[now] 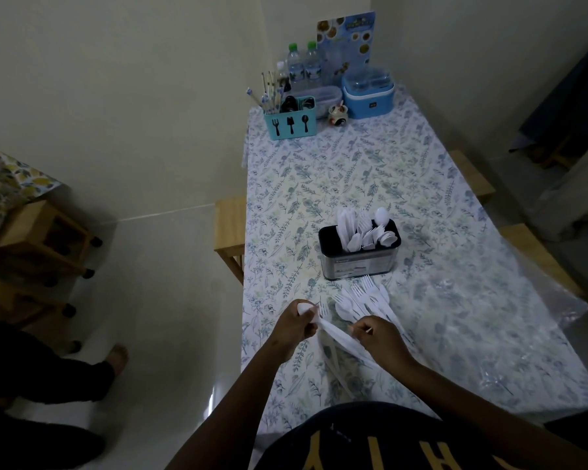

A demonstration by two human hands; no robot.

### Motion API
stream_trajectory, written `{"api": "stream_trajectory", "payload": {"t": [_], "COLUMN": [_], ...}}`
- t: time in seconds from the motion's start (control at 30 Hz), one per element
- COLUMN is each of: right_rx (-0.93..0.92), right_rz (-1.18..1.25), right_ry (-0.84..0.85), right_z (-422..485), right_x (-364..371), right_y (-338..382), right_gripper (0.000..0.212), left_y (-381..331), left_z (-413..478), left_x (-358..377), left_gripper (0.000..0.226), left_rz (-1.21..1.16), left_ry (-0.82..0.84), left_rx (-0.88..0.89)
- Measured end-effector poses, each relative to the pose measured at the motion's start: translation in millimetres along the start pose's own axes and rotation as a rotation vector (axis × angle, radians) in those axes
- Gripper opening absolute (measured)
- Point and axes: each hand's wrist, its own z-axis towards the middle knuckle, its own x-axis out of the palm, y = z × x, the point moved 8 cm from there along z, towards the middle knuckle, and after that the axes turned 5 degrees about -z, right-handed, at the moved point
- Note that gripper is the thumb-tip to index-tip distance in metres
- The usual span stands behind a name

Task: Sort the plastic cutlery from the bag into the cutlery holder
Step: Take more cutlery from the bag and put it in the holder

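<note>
A black and metal cutlery holder [358, 264] stands mid-table with white plastic knives, forks and spoons upright in its middle and right parts; its left part looks dark. Just in front of it lies a loose pile of white forks and spoons [362, 301]. My left hand [294, 325] grips several white pieces, a spoon bowl and fork tines sticking out above the fist. My right hand [377, 335] pinches the handles of those pieces [336, 340] from the other side. A clear plastic bag [530, 320] lies flat at the table's right edge.
At the far end stand a turquoise cutlery caddy [290, 122], water bottles [304, 67], a blue lunch box [369, 95] and a small jar. Wooden stools flank the table [230, 228]. Another person's leg and foot [116, 357] are on the floor at left.
</note>
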Motion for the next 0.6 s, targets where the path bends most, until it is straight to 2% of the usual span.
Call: {"api": "stream_trajectory", "payload": {"t": [0.07,0.13,0.3,0.53,0.6], "right_rx": [0.035,0.061,-0.015,0.004,0.028], "right_rz": [-0.102,-0.219,-0.466,-0.498,-0.486], "right_ry": [-0.021,-0.021,0.02,0.08,0.097], "right_z": [3.5,6.5,14.4,15.2,13.3], "right_x": [-2.8,-3.3,8.4,9.9,10.9], "right_y": [-11.0,-24.7,-39.1,-33.2,-34.3], "right_gripper": [0.018,0.006,0.011,0.004,0.008], "left_y": [-2.8,-5.3,0.3,7.9,9.5], "left_z": [-0.8,-3.3,-8.3,-7.1,-6.1], "left_x": [-5.6,-8.7,-15.5,-21.9,-21.0], "left_gripper": [0.017,0.017,0.011,0.007,0.008], "left_rz": [0.01,-0.012,-0.113,-0.184,-0.185], "left_ry": [-0.031,-0.046,-0.061,-0.104,-0.092], "left_rx": [0.028,0.036,0.015,-0.017,-0.024]}}
